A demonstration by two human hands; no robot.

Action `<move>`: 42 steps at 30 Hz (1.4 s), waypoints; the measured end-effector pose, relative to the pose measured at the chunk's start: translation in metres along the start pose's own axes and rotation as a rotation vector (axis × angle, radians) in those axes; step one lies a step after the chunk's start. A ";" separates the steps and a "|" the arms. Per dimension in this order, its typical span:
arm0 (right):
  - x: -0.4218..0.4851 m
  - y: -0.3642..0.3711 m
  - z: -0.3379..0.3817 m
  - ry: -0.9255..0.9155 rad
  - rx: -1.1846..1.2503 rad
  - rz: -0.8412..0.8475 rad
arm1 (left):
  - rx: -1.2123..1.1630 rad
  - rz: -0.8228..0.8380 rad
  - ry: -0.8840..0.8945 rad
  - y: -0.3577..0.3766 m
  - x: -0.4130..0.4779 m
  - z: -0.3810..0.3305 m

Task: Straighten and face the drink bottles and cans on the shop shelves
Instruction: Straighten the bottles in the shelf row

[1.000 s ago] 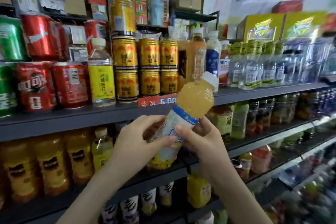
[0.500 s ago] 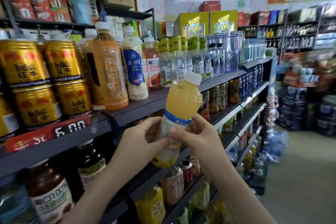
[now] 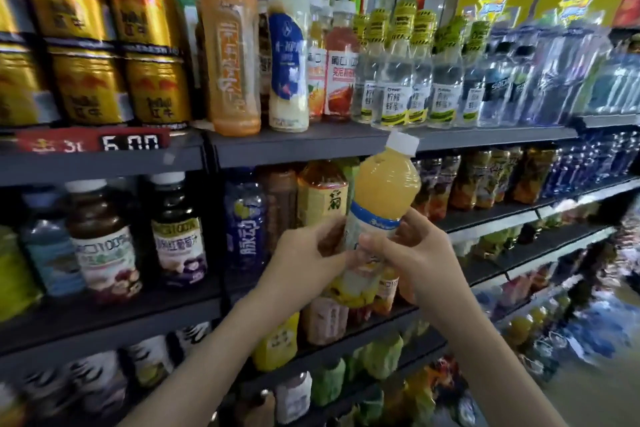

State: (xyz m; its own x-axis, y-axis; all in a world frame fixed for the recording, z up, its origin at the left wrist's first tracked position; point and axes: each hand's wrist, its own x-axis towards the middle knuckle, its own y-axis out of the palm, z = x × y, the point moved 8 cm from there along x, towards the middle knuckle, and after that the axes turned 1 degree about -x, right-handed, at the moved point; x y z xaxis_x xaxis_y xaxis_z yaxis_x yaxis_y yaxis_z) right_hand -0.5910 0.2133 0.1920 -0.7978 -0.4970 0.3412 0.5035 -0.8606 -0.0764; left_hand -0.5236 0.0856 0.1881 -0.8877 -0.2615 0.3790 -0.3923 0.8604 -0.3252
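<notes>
I saw left hand (image 3: 304, 258) and right hand (image 3: 414, 253) both gripping yellow juice bottle (image 3: 379, 198) | tilted, white cap up-right | before shelf (image 3: 294, 146)

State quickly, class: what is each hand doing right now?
Left hand: holding the juice bottle.
Right hand: holding the same bottle.

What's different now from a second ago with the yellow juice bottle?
The view has slid right along the dark grey metal shelves, so the gold metal cans now sit at the left edge. The left hand and right hand still hold the white-capped yellow plastic juice bottle, tilted as before.
</notes>
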 end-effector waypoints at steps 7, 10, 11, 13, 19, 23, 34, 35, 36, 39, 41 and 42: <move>-0.012 0.088 -0.053 0.141 -0.041 0.303 | -0.097 -0.252 -0.288 -0.052 -0.077 0.059; -0.026 0.144 -0.059 0.165 -0.001 0.454 | -0.066 -0.347 -0.351 -0.093 -0.120 0.069; -0.033 0.164 -0.057 0.162 0.005 0.493 | -0.050 -0.372 -0.363 -0.108 -0.136 0.069; -0.049 0.208 -0.052 0.152 0.012 0.568 | -0.002 -0.414 -0.381 -0.140 -0.169 0.068; -0.116 0.341 -0.032 0.133 0.048 0.700 | 0.043 -0.521 -0.434 -0.241 -0.278 0.071; -0.169 0.435 -0.017 0.145 0.126 0.699 | 0.121 -0.555 -0.486 -0.315 -0.356 0.074; -0.176 0.586 0.011 0.108 0.231 0.532 | 0.482 -0.937 -0.510 -0.517 -0.449 0.091; -0.170 0.592 0.011 0.088 0.220 0.510 | 0.507 -0.958 -0.498 -0.527 -0.446 0.095; -0.162 0.599 0.010 0.068 0.207 0.488 | 0.526 -0.972 -0.485 -0.537 -0.441 0.100; -0.142 0.617 0.010 0.030 0.175 0.427 | 0.570 -1.015 -0.444 -0.566 -0.424 0.116; -0.132 0.628 0.011 0.002 0.149 0.398 | 0.595 -1.026 -0.429 -0.585 -0.412 0.125; -0.128 0.633 0.012 -0.012 0.136 0.383 | 0.619 -1.022 -0.423 -0.593 -0.405 0.129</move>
State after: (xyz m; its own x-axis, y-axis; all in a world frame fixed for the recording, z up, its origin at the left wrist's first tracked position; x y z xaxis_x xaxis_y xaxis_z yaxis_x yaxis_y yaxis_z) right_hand -0.1665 -0.2667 0.1114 -0.5403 -0.7771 0.3227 0.8036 -0.5903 -0.0759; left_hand 0.0373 -0.3749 0.1157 -0.0766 -0.9009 0.4271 -0.8873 -0.1337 -0.4413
